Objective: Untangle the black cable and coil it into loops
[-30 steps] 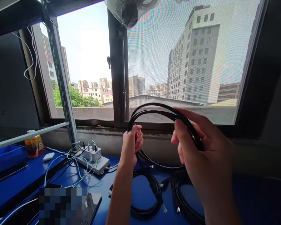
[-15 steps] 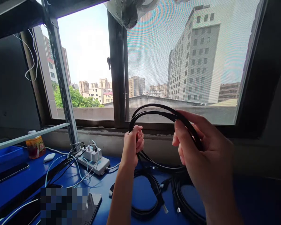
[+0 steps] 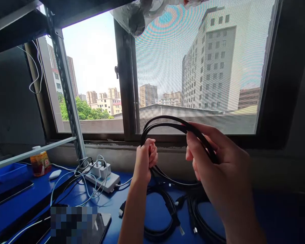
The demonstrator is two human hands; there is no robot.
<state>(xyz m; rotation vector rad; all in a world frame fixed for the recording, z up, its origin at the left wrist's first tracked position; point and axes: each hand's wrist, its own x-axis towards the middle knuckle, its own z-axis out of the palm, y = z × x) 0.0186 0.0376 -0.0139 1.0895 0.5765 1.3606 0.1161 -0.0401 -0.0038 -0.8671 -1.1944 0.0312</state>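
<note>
A black cable [image 3: 167, 121] is looped in several strands and held up in front of the window. My left hand [image 3: 146, 157] is closed round its left side. On the right, my right hand [image 3: 218, 159] grips the strands between thumb and fingers. The strands arch between the two hands, and their lower part hangs behind them. Beneath, a coiled black cable [image 3: 156, 234] lies on the blue table [image 3: 132, 200], with a second black coil [image 3: 193, 210] to its right, partly hidden by my right hand and forearm.
A white power strip [image 3: 104, 179] with plugs and tangled cords is left of my hands. Farther left are an orange-brown jar [image 3: 41, 163], a blue tray [image 3: 8, 173] and dark flat devices. A metal shelf post [image 3: 68, 88] rises before the window.
The camera view has shifted slightly. Both hands keep their hold on the looped cable, with nearly the same spacing and arch.
</note>
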